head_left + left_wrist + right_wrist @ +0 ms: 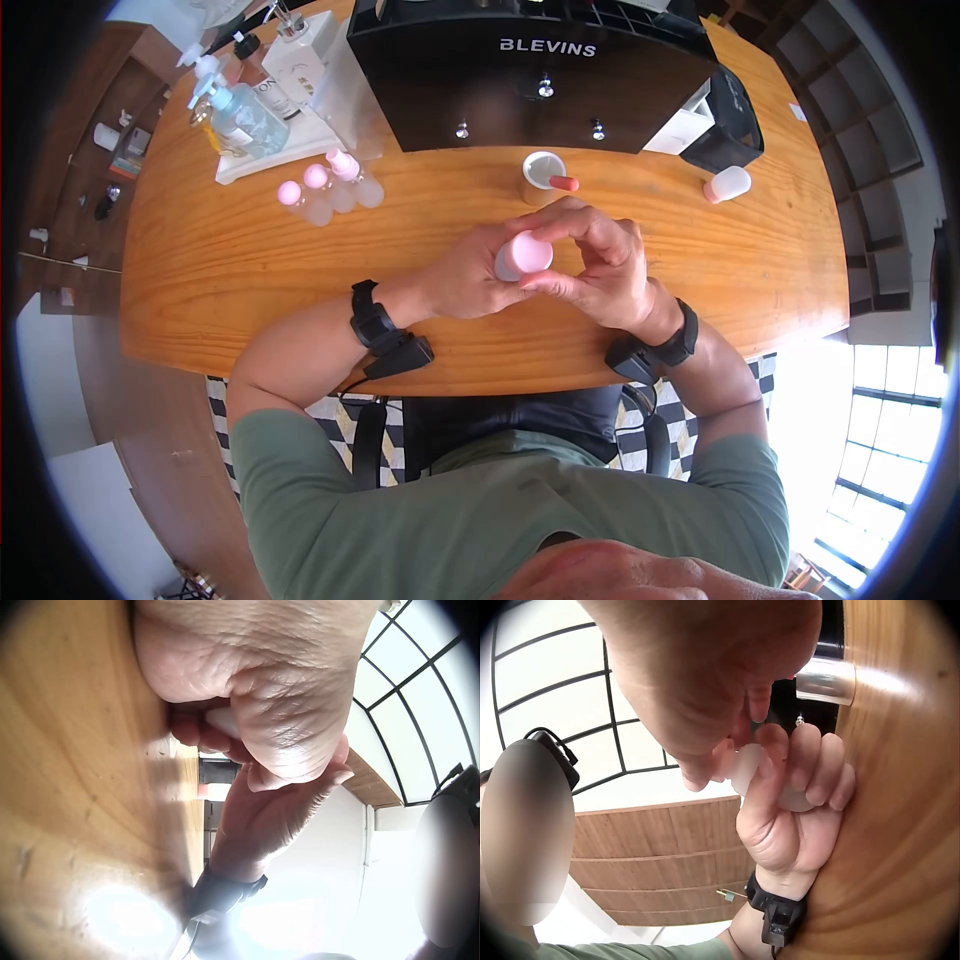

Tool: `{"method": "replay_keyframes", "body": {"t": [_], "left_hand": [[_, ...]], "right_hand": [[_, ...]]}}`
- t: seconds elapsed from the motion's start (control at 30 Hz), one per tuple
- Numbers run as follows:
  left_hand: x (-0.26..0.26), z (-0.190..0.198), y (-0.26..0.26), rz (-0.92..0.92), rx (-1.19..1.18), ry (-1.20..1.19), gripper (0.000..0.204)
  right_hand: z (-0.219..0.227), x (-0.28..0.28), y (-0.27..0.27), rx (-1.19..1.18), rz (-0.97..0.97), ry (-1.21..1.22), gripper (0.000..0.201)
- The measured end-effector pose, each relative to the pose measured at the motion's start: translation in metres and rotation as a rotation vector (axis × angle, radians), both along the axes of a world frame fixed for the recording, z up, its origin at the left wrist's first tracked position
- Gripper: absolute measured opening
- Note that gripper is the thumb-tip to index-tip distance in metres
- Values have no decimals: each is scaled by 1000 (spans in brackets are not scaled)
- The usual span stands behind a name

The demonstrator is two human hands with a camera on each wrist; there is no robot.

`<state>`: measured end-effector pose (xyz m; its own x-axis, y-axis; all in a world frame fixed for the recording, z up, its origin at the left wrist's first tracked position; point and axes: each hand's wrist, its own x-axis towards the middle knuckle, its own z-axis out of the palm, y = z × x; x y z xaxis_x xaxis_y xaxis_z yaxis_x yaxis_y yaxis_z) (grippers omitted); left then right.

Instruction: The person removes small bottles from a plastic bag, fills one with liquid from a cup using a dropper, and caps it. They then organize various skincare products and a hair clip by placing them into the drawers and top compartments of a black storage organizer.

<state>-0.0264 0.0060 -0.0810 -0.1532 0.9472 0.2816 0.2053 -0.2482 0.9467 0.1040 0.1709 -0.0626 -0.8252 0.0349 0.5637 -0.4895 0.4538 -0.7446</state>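
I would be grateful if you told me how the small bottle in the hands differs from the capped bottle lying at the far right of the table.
The held bottle is gripped by the left hand, with the right hand at its pink cap; the far-right bottle lies untouched on the table. The held bottle sits at the table's middle, the far-right bottle near the black organiser. Both are small, pale bottles with pinkish caps.

One small frosted, translucent bottle [520, 260] with a pink rounded cap [530, 250] is sitting near the centre of the worktop [250, 270], towards the near edge, tilted with its cap facing the near side.
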Motion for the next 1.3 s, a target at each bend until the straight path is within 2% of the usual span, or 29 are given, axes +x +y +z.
{"method": "replay_keyframes", "body": {"t": [0.13, 0.2, 0.27, 0.37, 0.43, 0.47, 0.53, 0.63, 0.7, 0.77, 0.83, 0.93, 1.03, 1.13, 1.2, 1.23, 1.3], "left_hand": [[-4, 5, -2, -76, -119, 42, 63], [-4, 0, -1, -67, -47, 47, 62], [-3, -6, -1, -60, 27, 56, 61], [-3, -7, -3, -22, -60, 46, 56], [-7, 1, -8, -74, -305, 136, 43], [-6, 0, -8, -73, -299, 154, 43], [-1, -6, -6, 1, -103, 13, 36], [5, 0, -1, -2, 5, -64, 33], [5, 0, -2, -16, -24, -61, 33], [1, -3, -3, -28, -54, -58, 32], [-4, -9, -6, -53, -197, 53, 51], [-2, -2, -7, -47, -238, 62, 50], [0, -13, -5, -23, -92, 21, 50], [-3, -13, -6, -48, -112, 0, 50], [-1, -7, -4, -47, -119, -11, 45], [1, -4, -4, -42, -128, -32, 39], [2, -3, -4, -30, -130, -19, 44]], "right_hand": [[10, 0, 0, 111, 3, -4, 42], [17, -1, 0, 170, 4, 110, 42], [14, -1, 1, 171, -7, 120, 42], [9, -2, 2, 194, -44, 145, 42], [10, -1, 0, 219, -71, 171, 42], [11, 2, -2, 218, -101, 108, 42], [12, 5, -6, 209, -160, -20, 41], [17, 8, -4, 240, -74, 31, 44], [15, 6, 0, 260, -20, 91, 47], [9, 3, 1, 272, -51, 122, 46], [7, 2, 0, 281, -82, 150, 45], [8, 2, -1, 245, -81, 116, 45], [8, 3, -1, 209, -67, 65, 47], [20, 4, -3, 154, -59, 92, 42], [19, 2, 0, 237, -12, 194, 46], [19, 2, 1, 239, -14, 199, 46], [18, 4, 0, 212, -23, 141, 41]]}}
